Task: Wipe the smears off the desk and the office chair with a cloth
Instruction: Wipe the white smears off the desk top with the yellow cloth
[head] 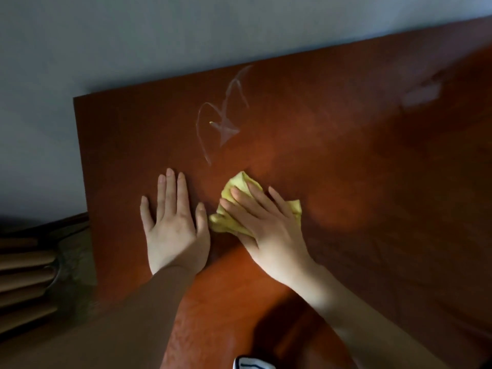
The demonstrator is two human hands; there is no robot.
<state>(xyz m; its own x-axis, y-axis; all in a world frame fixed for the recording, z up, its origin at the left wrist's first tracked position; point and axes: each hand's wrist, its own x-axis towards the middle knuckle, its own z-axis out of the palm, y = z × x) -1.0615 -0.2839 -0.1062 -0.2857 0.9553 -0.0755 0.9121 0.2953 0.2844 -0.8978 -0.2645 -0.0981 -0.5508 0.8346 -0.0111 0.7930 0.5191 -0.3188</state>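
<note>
- Since cloth [226, 222] is soft and light, right hand [266, 227] presses it flat-fingered from above; no pinch needed.
- Left hand [174, 222] lies open on desk [346, 182], just beside it.
- Smear [223, 121] lies beyond both hands.

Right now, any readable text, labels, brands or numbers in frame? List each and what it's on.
No readable text in this view.
Smear on the desk: a pale looping scribble, no letters or digits.
White object at the bottom edge: dark markings, cropped by the frame, cannot be read.
Yellow cloth: no label or print visible.
</note>
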